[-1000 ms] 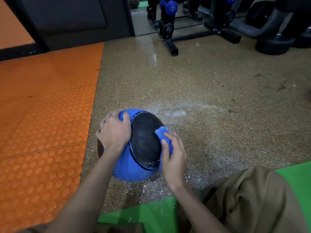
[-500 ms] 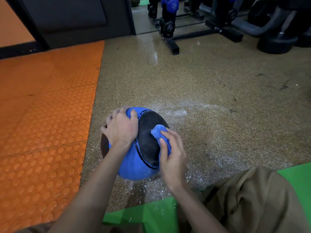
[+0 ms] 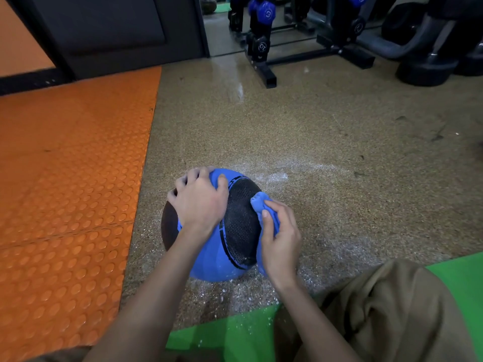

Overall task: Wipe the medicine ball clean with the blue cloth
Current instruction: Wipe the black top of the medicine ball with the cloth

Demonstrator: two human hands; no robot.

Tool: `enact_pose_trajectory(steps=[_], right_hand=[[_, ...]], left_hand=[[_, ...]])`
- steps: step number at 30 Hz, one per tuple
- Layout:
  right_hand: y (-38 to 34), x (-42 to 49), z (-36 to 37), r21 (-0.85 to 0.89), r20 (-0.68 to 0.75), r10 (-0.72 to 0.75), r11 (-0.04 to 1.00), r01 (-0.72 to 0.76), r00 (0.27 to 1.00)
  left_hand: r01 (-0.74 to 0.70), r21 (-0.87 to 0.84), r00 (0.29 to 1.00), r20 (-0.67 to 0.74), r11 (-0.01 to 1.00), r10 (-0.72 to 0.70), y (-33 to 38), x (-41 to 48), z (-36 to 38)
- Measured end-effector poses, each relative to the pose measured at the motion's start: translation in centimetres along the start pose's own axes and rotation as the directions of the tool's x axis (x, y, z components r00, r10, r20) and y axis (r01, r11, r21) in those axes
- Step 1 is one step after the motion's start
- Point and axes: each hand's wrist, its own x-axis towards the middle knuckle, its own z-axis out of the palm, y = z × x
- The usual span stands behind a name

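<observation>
Medicine ball (image 3: pixel 209 257) sits on the speckled floor (image 3: pixel 339 152), under and between both hands. Blue shell, black textured panel (image 3: pixel 240 223) facing up.

Left hand (image 3: pixel 200 202): palm flat on top of the ball, fingers spread and curled over its far side, thumb toward the black panel. It grips and steadies the ball.

Right hand (image 3: pixel 281 241): fingers and thumb closed around the bunched blue cloth (image 3: pixel 258 202). A wad of cloth pokes out past the fingertips and presses on the panel's right edge, just beside the left thumb.

White dust (image 3: pixel 274 176) is scattered on the floor beyond the right hand and below both wrists, and some lies on the green mat (image 3: pixel 235 333).

Judgement: wiping is mid-course. The panel's texture likely traps powder, so firm, overlapping strokes across it should work better than dabbing. The left hand should brace against the push, then roll the ball to bring the underside up. Refold the cloth to a fresh face. Avoid rolling the ball through the floor dust.
</observation>
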Motion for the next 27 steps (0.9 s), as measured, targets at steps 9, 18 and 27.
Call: enact_pose_trajectory(steps=[9,18,27], right_hand=[[0.5,0.5,-0.5,-0.042,-0.016,0.106,0.993,-0.106,0.994],[3.3,1.3,-0.3,-0.019,0.038,0.361,0.933,-0.36,0.932],[0.8,0.6,-0.3,0.005,-0.005,0.104,0.995,-0.104,0.995]], left_hand=[[-0.043,0.017,0.999,-0.022,0.999,0.044,0.3,-0.7,0.1],[-0.059,-0.006,0.998,-0.005,0.998,0.059,-0.2,-0.7,-0.3],[-0.095,-0.046,0.995,-0.006,0.994,0.095,-0.7,-0.6,-0.5]])
